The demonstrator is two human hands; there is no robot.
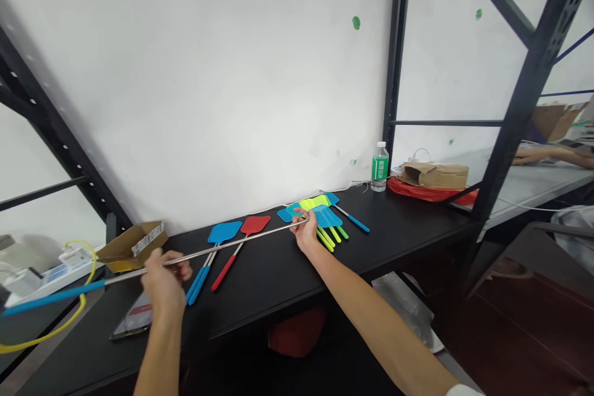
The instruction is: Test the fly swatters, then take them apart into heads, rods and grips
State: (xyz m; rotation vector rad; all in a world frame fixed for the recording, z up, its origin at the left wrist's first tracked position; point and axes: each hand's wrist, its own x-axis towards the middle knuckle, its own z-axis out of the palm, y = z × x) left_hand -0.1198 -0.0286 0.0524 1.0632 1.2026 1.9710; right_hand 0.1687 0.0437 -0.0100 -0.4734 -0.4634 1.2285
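A blue fly swatter with its metal rod point(260, 235) drawn out long crosses in front of me, its blue handle point(60, 298) at the far left. My left hand point(163, 281) is closed around the rod not far from that handle. Near the rod's other end, my right hand point(304, 230) pinches it beside a blue swatter head point(328, 216). Below the rod lie blue swatters point(224, 232) and a red swatter point(255, 224) on the black table. Several yellow-green swatters point(315, 200) lie beneath and around my right hand, their heads partly covered.
An open cardboard box point(134, 246) stands at left, near a phone point(134, 315), a power strip point(55, 278) and a yellow cable point(82, 306). At the back right are a water bottle point(379, 167), a brown box point(436, 175) and red plastic point(417, 190). Black shelf posts point(524, 99) flank the table.
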